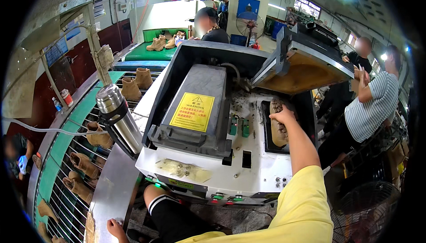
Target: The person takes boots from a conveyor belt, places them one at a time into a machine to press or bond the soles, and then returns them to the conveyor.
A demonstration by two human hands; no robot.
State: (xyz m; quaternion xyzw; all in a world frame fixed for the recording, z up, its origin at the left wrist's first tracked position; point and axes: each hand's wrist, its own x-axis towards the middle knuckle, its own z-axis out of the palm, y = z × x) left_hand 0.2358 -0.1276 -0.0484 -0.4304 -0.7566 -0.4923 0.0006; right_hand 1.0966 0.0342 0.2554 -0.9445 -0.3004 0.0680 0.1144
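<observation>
Factory floor, seen from my head cam: my right hand [282,115] reaches fwd over the white press machine [208,176] and closes on the top end of a tan lugged shoe sole [278,130], which lies in the black recess on the machine's right side, under the raised hinged lid [306,68] w/ its brown underside. My left hand [116,229] is down at the lower edge, fingers curled over the edge of a steel counter [111,185], gripping nothing else. To the left of the sole, two small green blocks [238,127] sit on the machine top, beside the closed grey cover w/ a yellow warning label [192,111]. A steel thermos flask [119,118] stands tilted in a holder just left of the machine. Farther left, a roller conveyor [66,172] carries tan boot uppers [84,165]; more boots [163,43] sit on a green mat at the far end. A person in dark clothes stands beyond the machine; two others, one in a striped shirt [370,110], stand to my right, well apart from my hands. A black fan [364,212] sits at lower right
</observation>
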